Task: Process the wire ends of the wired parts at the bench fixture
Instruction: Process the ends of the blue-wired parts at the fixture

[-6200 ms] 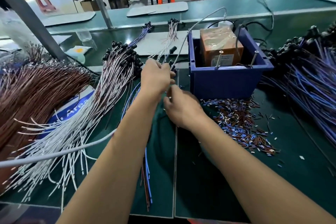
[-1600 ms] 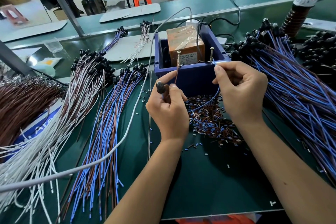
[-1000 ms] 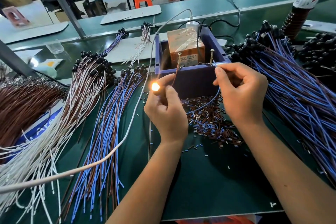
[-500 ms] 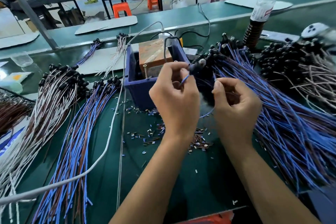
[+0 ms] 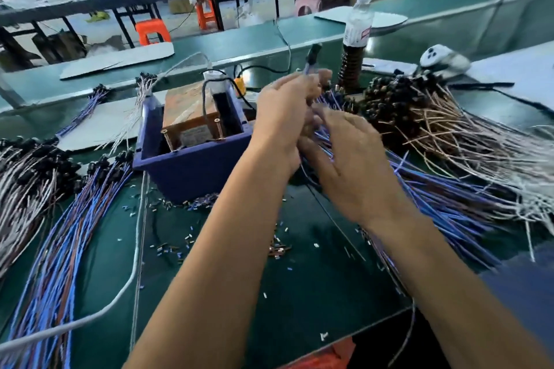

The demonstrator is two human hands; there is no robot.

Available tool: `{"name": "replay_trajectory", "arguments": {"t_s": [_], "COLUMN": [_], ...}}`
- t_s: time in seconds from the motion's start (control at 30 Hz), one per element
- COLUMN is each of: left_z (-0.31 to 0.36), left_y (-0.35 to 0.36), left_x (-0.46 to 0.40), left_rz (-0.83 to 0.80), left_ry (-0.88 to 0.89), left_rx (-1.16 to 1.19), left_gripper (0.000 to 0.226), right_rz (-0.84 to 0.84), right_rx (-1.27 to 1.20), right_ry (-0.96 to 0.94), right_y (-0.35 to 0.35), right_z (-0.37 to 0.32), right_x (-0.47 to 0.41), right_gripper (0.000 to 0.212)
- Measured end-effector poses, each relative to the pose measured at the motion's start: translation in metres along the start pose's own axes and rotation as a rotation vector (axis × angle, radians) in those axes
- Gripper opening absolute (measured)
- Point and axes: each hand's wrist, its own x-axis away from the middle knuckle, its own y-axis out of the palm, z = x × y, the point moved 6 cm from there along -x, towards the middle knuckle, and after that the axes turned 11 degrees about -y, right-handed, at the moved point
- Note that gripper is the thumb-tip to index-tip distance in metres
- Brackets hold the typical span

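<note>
The left hand [image 5: 286,115] pinches one wired part [image 5: 311,60] between thumb and fingertips, its black head sticking up above the fingers and its blue lead running down into the palm. Just to the right and nearer the body, the right hand [image 5: 349,159] is blurred, with its fingers spread and loosely bent over the blue wires; whether it has hold of any cannot be told. Under and beyond that hand lies a big fan of blue wires [image 5: 443,198] with black heads, and further right a heap of pinkish wires [image 5: 455,129]. Left of the left hand stands the blue box [image 5: 192,171] holding a brown block [image 5: 186,108] and two upright screws [image 5: 216,129] at its front edge. Below the box and between the forearms, small cut bits of insulation [image 5: 278,249] lie scattered on the green bench [image 5: 224,308]. Far left of the hands lies another bundle of blue and brown wires [image 5: 69,234]. Behind the left hand stands a plastic bottle [image 5: 358,24]
</note>
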Motion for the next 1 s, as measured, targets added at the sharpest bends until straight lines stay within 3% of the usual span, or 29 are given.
{"name": "replay_trajectory", "arguments": {"t_s": [0.17, 0.23, 0.3, 0.4, 0.47, 0.53, 0.67, 0.73, 0.87, 1.0], "left_z": [0.011, 0.015, 0.019, 0.017, 0.011, 0.006, -0.004, -0.013, -0.024, -0.02], "left_y": [0.018, 0.025, 0.026, 0.017, 0.006, -0.004, -0.003, -0.005, -0.008, -0.006], "left_x": [-0.001, -0.005, -0.013, -0.032, -0.043, -0.05, -0.056, -0.06, -0.066, -0.057], "left_rz": [-0.238, -0.287, -0.256, -0.084, 0.09, 0.285, 0.462, 0.52, 0.588, 0.594], "left_ry": [-0.101, -0.099, -0.079, -0.076, -0.046, 0.065, 0.286, 0.301, 0.362, 0.432], "left_rx": [0.177, 0.354, 0.516, 0.562, 0.35, -0.002, -0.517, -0.704, -0.97, -1.006], "left_gripper": [0.03, 0.029, 0.031, 0.03, 0.027, 0.022, 0.017, 0.03, 0.045, 0.047], "right_rz": [0.128, 0.062, -0.029, -0.013, 0.089, 0.141, -0.034, -0.13, -0.157, -0.111], "right_rx": [-0.107, -0.28, -0.42, -0.082, 0.122, 0.165, 0.248, 0.294, 0.296, 0.285], "right_ry": [0.041, 0.088, 0.17, 0.134, 0.136, 0.157, 0.301, 0.385, 0.48, 0.458], "right_y": [-0.02, -0.02, -0.021, -0.047, -0.076, -0.094, -0.075, -0.056, -0.036, -0.036], "right_z": [0.007, 0.01, 0.011, 0.017, 0.02, 0.02, 0.043, 0.055, 0.07, 0.067], "right_x": [0.004, 0.004, 0.005, 0.008, 0.012, 0.016, 0.025, 0.032, 0.044, 0.041], "right_gripper": [0.043, 0.047, 0.046, 0.031, 0.023, 0.017, 0.018, 0.017, 0.019, 0.02]}}
